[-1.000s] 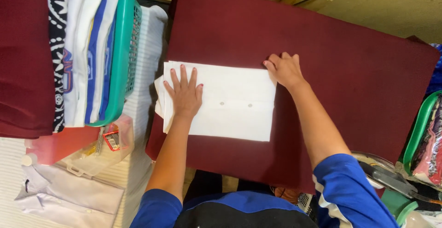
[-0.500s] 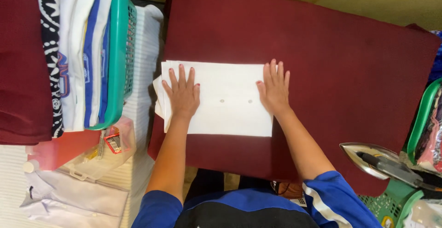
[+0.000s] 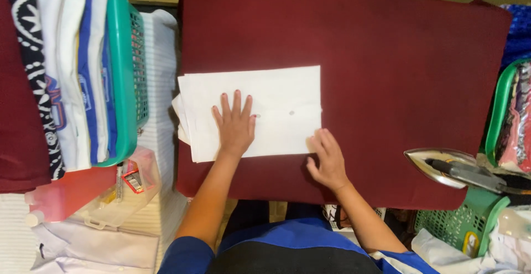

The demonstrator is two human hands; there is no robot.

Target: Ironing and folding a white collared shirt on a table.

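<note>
My left hand (image 3: 235, 124) lies flat, fingers spread, pinning the folded white cloth (image 3: 251, 110) mid-board; my right hand (image 3: 327, 160), fingers loosely curled and holding nothing, touches its near right corner. Risk: layers could slide (left edges already uneven).

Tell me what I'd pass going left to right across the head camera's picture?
Folded clothes → teal basket → left hand flat on the white garment → right hand → iron → green basket.
</note>
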